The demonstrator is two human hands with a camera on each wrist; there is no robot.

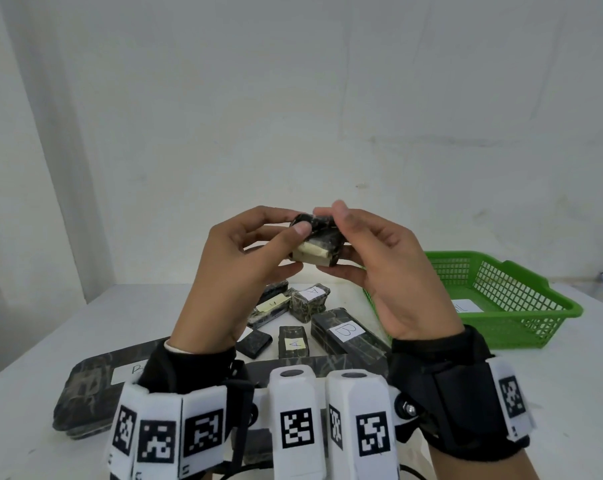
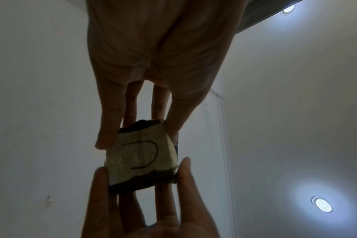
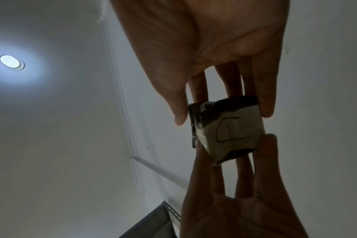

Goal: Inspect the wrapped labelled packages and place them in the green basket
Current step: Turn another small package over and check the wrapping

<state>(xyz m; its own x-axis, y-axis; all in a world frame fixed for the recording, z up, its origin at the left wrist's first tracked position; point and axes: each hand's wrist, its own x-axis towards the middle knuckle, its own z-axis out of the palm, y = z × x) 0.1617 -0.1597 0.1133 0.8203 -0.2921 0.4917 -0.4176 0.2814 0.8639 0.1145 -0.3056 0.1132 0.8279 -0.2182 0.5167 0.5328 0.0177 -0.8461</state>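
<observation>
Both hands' fingers (image 1: pixel 302 229) pinch the package (image 1: pixel 316 244) aloft; basket (image 1: pixel 521 323) lies lower right, nearer the right hand (image 1: pixel 386 268).

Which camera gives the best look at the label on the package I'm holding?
Left wrist: the label faces that camera, its pen mark unobstructed between both hands' fingers. Right wrist shows it angled, dimmer. Head view shows only its pale edge on the package.

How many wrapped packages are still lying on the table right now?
7 visible: long flat one at front, B-labelled box, A-labelled, small unlabelled, another A, yellow-labelled bar, dark one behind. The hands and wrist cameras may hide more.
</observation>
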